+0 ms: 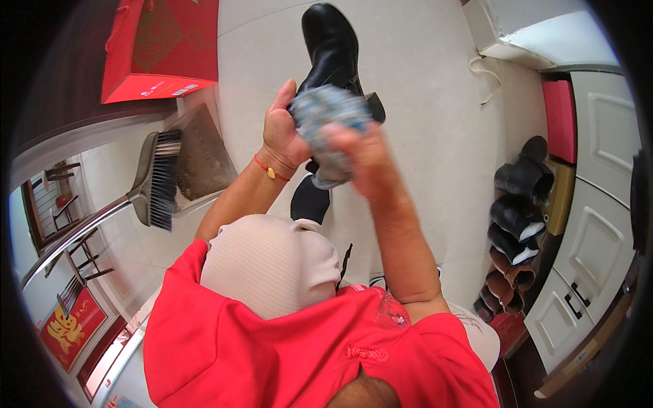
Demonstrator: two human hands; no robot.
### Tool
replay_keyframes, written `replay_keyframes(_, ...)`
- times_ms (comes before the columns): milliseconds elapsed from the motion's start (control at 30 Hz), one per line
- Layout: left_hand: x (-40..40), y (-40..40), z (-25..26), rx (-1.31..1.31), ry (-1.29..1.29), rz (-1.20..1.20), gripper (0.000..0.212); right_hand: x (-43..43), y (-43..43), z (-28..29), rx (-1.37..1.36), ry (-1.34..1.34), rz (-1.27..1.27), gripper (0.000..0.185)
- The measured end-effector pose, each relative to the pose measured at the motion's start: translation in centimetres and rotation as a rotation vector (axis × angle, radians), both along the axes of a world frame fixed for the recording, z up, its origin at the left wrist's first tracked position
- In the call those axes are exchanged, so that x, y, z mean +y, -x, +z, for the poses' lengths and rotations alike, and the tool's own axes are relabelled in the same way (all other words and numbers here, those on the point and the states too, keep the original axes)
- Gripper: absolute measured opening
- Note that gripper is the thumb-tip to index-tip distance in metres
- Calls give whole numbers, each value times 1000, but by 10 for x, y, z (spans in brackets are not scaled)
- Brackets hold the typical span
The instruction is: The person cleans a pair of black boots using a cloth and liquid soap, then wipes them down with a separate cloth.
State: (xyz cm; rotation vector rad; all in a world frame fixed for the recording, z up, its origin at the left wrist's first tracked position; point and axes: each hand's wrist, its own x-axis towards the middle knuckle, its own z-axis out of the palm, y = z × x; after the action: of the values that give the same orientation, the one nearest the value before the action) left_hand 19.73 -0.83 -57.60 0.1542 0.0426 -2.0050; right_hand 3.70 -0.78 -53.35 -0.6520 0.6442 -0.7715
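A black leather boot [334, 48] with a low heel is held out over the floor, its toe pointing away from me. My left hand [285, 130], with a red cord bracelet at the wrist, supports the boot's shaft from the left, palm up. In my right hand [359, 153] is a crumpled blue-grey cloth [329, 115], pressed on or just over the boot's upper part; hand and cloth are blurred. The cloth hides much of the shaft. Below the hands, a dark shoe or sock [310, 199] shows near my knee.
At the left are a broom [158, 178], a dustpan [204, 163] and a red gift box [163, 56]. Several shoes [518, 214] stand in a row at the right, beside a white panelled cabinet [599, 214]. A pale cord [487, 76] lies on the tiled floor.
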Motion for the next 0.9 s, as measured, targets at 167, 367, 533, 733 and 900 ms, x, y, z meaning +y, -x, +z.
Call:
replay_keyframes(167,2,10,25,-201,-386,150,58,-51,60,-3,-285,-275,-633,31)
replay_keyframes(367,7,19,21,-140,-297,60,55,-19,0,-54,835,433,-440,31)
replay_keyframes(533,2,7,-4,-187,-306,149,54,22,-17,-50,652,259,-174,31)
replay_keyframes(733,-19,-11,20,-156,-337,335,57,29,-8,-47,-11,-298,-252,31)
replay_keyframes(900,-28,-10,41,-170,-186,385,56,2,4,-55,-404,-724,-588,38)
